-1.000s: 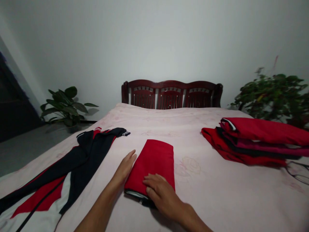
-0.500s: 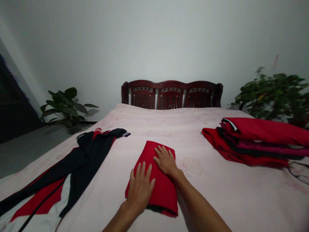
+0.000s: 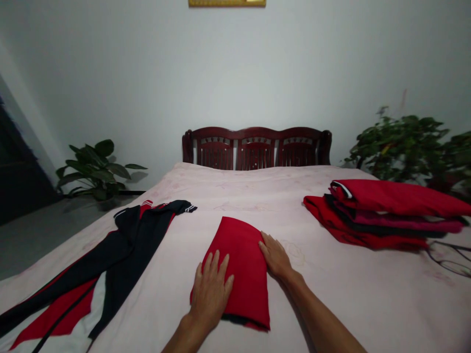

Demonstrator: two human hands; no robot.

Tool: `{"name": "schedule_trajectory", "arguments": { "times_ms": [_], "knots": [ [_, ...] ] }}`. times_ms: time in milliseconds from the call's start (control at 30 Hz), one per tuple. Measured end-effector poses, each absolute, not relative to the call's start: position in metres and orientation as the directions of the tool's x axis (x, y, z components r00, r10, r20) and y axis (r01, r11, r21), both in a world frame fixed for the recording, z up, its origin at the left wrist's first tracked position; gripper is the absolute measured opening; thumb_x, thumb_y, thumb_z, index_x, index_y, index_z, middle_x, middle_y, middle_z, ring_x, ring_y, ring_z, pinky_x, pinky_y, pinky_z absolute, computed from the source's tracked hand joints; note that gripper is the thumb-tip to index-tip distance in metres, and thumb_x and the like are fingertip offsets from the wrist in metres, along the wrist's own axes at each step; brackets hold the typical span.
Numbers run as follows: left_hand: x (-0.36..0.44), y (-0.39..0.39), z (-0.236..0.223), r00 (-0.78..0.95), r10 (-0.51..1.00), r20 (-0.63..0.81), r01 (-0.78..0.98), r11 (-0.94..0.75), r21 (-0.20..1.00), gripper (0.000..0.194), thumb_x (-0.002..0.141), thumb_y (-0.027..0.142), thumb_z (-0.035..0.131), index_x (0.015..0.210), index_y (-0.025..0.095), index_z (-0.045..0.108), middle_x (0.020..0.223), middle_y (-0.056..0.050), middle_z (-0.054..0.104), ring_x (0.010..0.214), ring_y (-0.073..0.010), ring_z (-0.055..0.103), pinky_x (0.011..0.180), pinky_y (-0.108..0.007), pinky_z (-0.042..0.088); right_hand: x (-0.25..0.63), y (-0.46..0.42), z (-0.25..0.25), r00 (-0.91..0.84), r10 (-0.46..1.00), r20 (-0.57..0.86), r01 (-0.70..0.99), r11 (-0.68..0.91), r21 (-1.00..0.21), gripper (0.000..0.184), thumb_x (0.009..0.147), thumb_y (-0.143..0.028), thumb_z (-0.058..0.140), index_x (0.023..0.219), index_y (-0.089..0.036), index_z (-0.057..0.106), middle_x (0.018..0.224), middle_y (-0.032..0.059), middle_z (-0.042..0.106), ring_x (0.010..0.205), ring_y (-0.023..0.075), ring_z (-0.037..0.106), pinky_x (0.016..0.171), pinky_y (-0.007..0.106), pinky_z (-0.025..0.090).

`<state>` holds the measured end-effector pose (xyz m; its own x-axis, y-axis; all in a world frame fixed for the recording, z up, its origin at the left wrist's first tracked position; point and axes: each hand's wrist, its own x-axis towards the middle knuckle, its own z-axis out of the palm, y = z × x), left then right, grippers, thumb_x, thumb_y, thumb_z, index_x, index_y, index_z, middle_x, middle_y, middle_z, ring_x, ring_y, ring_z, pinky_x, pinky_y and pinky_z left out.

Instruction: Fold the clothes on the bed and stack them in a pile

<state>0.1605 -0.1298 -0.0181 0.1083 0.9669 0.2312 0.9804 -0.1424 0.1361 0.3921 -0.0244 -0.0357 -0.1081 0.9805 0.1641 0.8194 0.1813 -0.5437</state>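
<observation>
A folded red garment lies flat on the pink bedsheet in front of me, with a dark layer showing at its near edge. My left hand rests palm down on its left part, fingers spread. My right hand lies against the garment's right edge, fingertips at the fold and mostly on the sheet. A black and red tracksuit garment is spread out flat to the left of my hands, and neither hand touches it.
A stack of folded red and dark garments lies on the bed at right, with wire-framed glasses beside it. Beyond stand a dark wooden headboard and leafy potted plants.
My right hand has slid off the top of the red garment to its right edge. The view has tilted slightly upward, bringing a gold frame edge into sight at the top.
</observation>
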Motion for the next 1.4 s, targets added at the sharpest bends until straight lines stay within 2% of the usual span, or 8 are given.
{"name": "schedule_trajectory", "arguments": {
  "times_ms": [433, 700, 800, 900, 967, 1033, 1200, 1400],
  "knots": [
    [0.158, -0.132, -0.022, 0.119, 0.937, 0.328, 0.978, -0.168, 0.125, 0.050, 0.097, 0.033, 0.040, 0.146, 0.026, 0.047, 0.154, -0.006, 0.045, 0.143, -0.0254, 0.039, 0.117, -0.049, 0.029, 0.397, -0.064, -0.038, -0.047, 0.966, 0.255, 0.874, 0.163, -0.458, 0.051, 0.099, -0.040, 0.031, 0.137, -0.016, 0.056, 0.149, 0.0113, 0.049, 0.144, 0.0249, 0.036, 0.121, 0.046, 0.017],
    [0.155, -0.131, -0.027, 0.104, 0.933, 0.345, 0.970, -0.172, 0.173, 0.049, 0.097, 0.033, 0.039, 0.144, 0.026, 0.049, 0.153, -0.006, 0.046, 0.142, -0.0237, 0.039, 0.118, -0.048, 0.029, 0.401, -0.064, -0.037, -0.045, 0.971, 0.234, 0.774, 0.182, -0.607, 0.044, 0.096, -0.043, 0.038, 0.124, -0.021, 0.065, 0.147, 0.0098, 0.052, 0.144, 0.0253, 0.035, 0.121, 0.050, 0.014],
    [0.153, -0.129, -0.029, 0.077, 0.932, 0.354, 0.961, -0.164, 0.223, 0.048, 0.097, 0.032, 0.040, 0.143, 0.024, 0.051, 0.152, -0.007, 0.048, 0.142, -0.0232, 0.041, 0.118, -0.047, 0.030, 0.388, -0.068, -0.029, -0.003, 0.984, 0.180, 0.576, 0.149, -0.804, 0.043, 0.092, -0.047, 0.049, 0.122, -0.020, 0.065, 0.143, 0.0111, 0.055, 0.141, 0.0264, 0.039, 0.121, 0.049, 0.017],
    [0.150, -0.127, -0.029, 0.031, 0.930, 0.367, 0.937, -0.154, 0.313, 0.048, 0.096, 0.030, 0.040, 0.142, 0.023, 0.051, 0.151, -0.008, 0.048, 0.140, -0.0229, 0.044, 0.116, -0.045, 0.035, 0.361, -0.076, -0.015, -0.004, 0.991, 0.133, 0.035, 0.133, -0.990, 0.054, 0.084, -0.053, 0.062, 0.128, -0.022, 0.058, 0.135, 0.0106, 0.062, 0.128, 0.0268, 0.054, 0.113, 0.047, 0.036],
    [0.146, -0.126, -0.029, -0.015, 0.928, 0.372, 0.906, -0.145, 0.399, 0.047, 0.096, 0.029, 0.041, 0.142, 0.022, 0.050, 0.151, -0.008, 0.048, 0.138, -0.0221, 0.046, 0.114, -0.043, 0.038, 0.344, -0.082, -0.005, -0.044, 0.995, 0.087, -0.346, 0.067, -0.936, 0.062, 0.079, -0.050, 0.069, 0.133, -0.024, 0.053, 0.130, 0.0101, 0.065, 0.117, 0.0268, 0.062, 0.104, 0.045, 0.046],
    [0.142, -0.124, -0.028, -0.069, 0.929, 0.365, 0.851, -0.136, 0.507, 0.047, 0.096, 0.028, 0.040, 0.141, 0.022, 0.050, 0.151, -0.007, 0.048, 0.136, -0.0208, 0.048, 0.112, -0.039, 0.042, 0.334, -0.084, 0.003, -0.156, 0.987, -0.041, -0.556, -0.122, -0.822, 0.062, 0.078, -0.045, 0.071, 0.132, -0.022, 0.053, 0.121, 0.0117, 0.070, 0.109, 0.0277, 0.067, 0.097, 0.046, 0.051],
    [0.126, -0.116, -0.029, -0.205, 0.932, 0.298, 0.604, -0.119, 0.788, 0.042, 0.092, 0.034, 0.043, 0.130, 0.025, 0.058, 0.143, -0.005, 0.055, 0.132, -0.0215, 0.052, 0.112, -0.040, 0.042, 0.332, -0.078, 0.008, -0.468, 0.791, -0.394, -0.605, -0.612, -0.509, 0.040, 0.082, -0.033, 0.063, 0.115, -0.009, 0.062, 0.099, 0.0169, 0.076, 0.096, 0.0277, 0.072, 0.093, 0.045, 0.054],
    [0.105, -0.100, -0.031, -0.339, 0.940, -0.037, 0.118, 0.082, 0.990, 0.053, 0.079, 0.049, 0.061, 0.124, 0.021, 0.063, 0.122, -0.010, 0.069, 0.109, -0.0293, 0.067, 0.094, -0.044, 0.054, 0.333, -0.074, 0.006, -0.364, 0.777, -0.514, -0.663, -0.603, -0.443, 0.037, 0.075, -0.012, 0.057, 0.112, -0.008, 0.062, 0.082, 0.0136, 0.076, 0.076, 0.0247, 0.074, 0.087, 0.043, 0.056]
  ]
}}
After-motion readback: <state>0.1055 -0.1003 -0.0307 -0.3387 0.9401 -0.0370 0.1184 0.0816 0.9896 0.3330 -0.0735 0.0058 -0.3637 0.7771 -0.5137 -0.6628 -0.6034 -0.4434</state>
